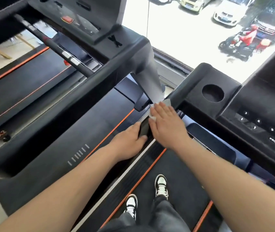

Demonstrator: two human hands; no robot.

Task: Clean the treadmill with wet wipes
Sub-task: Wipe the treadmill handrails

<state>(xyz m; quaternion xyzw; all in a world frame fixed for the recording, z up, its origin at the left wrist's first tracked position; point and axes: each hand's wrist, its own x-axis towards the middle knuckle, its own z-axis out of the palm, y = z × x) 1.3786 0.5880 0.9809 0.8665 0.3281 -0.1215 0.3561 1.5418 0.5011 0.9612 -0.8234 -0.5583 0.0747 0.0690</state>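
Fingers (pixel 136 131) of the left hand (pixel 128 141) curl round a dark glossy object (pixel 142 128) on the treadmill's side rail (pixel 133 164); whether it is a wipes pack or part of the rail I cannot tell; just right of it the wet wipe (pixel 152 117) lies under the right hand (pixel 167 126), whose straight fingers press it flat; the rail's long axis runs away from the person toward the grey upright (pixel 152 81), so the stroke likely follows that line.
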